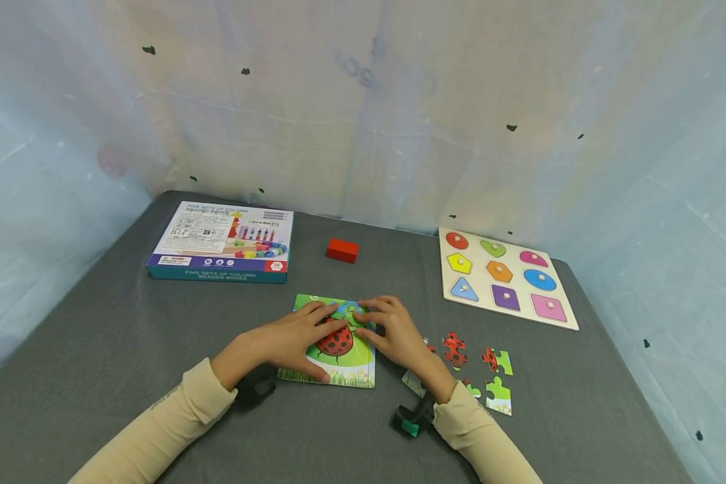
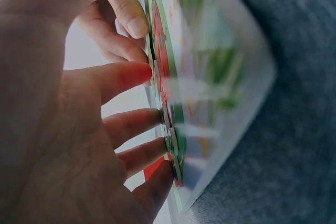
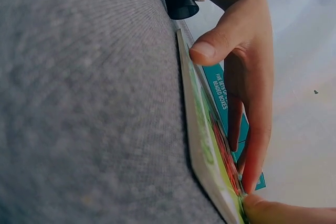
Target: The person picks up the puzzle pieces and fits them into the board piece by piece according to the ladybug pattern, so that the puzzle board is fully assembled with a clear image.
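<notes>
The ladybird puzzle (image 1: 336, 343) lies mid-table, nearer than the red block (image 1: 342, 251). The left hand (image 1: 290, 341) spreads wide across it; the right hand (image 1: 396, 333) touches its right side, fingers apart. Only the head view shows loose pieces (image 1: 455, 349) at right.

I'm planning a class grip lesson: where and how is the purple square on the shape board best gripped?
By its knob, probably pinched from above, coming in over the near edge of the shape board. The purple square lies flat, apparently offering little edge to grip, while the knob stands up at its middle. It sits in the nearest row, so no other shape blocks that side.
</notes>
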### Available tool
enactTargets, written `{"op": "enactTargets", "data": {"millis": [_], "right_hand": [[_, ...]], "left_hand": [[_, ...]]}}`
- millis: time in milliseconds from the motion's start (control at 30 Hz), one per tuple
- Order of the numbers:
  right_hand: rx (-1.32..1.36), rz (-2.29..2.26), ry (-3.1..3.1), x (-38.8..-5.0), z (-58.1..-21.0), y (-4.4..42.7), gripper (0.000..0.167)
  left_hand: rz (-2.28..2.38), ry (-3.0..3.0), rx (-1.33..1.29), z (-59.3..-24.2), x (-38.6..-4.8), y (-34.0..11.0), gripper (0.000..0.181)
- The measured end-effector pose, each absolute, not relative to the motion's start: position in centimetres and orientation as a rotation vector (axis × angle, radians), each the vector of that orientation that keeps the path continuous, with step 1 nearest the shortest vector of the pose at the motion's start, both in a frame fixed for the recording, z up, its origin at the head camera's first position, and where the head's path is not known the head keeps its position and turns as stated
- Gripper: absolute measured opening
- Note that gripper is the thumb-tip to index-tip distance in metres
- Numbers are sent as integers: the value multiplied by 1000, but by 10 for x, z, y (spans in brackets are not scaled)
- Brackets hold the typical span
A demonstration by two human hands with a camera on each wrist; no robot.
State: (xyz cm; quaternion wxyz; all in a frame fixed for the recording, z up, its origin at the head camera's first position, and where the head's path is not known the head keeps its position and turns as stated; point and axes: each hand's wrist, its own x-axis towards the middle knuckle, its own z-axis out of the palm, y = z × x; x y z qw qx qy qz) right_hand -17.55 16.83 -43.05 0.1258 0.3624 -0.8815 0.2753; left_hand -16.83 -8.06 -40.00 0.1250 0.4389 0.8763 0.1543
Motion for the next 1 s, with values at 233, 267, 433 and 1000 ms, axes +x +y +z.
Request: {"op": "enactTargets", "data": {"millis": [233, 267, 433, 1000], "right_hand": [[1071, 766, -2573, -174, -429, 168, 28], [1076, 762, -2565, -174, -430, 168, 28], [1105, 763, -2513, -174, -431, 168, 28], [1038, 690, -2586, -171, -429, 166, 27]], "left_hand": [[424, 2566, 1298, -400, -168, -80, 92], [419, 2568, 1298, -400, -168, -80, 92], [399, 2568, 1282, -400, -168, -80, 92], [400, 2567, 1264, -398, -167, -79, 91]]}}
